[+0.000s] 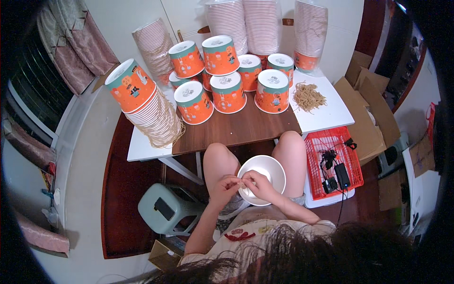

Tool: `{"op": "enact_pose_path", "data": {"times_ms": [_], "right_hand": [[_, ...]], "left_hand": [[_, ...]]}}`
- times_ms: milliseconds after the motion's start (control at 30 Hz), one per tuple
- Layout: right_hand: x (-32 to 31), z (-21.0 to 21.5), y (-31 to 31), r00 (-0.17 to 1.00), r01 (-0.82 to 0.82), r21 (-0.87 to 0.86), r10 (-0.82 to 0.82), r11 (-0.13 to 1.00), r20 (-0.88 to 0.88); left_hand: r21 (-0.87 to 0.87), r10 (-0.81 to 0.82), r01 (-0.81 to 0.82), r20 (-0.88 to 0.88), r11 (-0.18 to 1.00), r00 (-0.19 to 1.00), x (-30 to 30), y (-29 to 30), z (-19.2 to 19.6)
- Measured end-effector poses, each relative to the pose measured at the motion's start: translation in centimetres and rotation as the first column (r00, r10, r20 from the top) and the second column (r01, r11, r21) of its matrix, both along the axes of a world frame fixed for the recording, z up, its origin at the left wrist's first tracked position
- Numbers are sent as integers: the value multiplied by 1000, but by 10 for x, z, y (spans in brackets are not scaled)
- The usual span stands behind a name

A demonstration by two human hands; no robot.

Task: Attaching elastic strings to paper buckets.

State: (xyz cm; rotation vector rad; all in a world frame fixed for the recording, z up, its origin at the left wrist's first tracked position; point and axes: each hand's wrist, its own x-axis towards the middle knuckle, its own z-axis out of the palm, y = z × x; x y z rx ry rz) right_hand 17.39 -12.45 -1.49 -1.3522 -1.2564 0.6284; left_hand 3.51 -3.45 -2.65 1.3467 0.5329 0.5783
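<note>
Between my thighs rests a white paper bucket (pixel 276 171), its mouth facing up. Over its near left rim, my left hand (pixel 227 187) and my right hand (pixel 259 184) meet with fingertips pinched together. Something small and pale sits between them, too small to make out. On the brown table ahead, several orange and green paper buckets (pixel 193 103) stand upside down, some stacked on others. At the left, a tilted stack of nested buckets (pixel 130 87) has many tan rubber bands (pixel 163 123) looped round it. A loose pile of tan rubber bands (pixel 309 97) lies on the table's white right end.
Tall plastic-wrapped stacks of buckets (pixel 261 26) line the back of the table. To my right is a red basket (pixel 313 177) holding a black power adapter (pixel 341 175) and cables, near open cardboard boxes (pixel 364 120). A grey-green stool (pixel 156 191) with a phone (pixel 164 208) stands left.
</note>
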Motion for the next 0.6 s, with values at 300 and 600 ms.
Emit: {"op": "enact_pose_path", "data": {"times_ms": [300, 600], "right_hand": [[2, -1, -2, 998, 41, -86, -37, 995, 47], [3, -16, -6, 997, -61, -131, 54, 990, -60]], "left_hand": [[209, 77, -39, -176, 977, 981, 4, 3, -5], [164, 92, -68, -141, 984, 986, 10, 9, 12]]}}
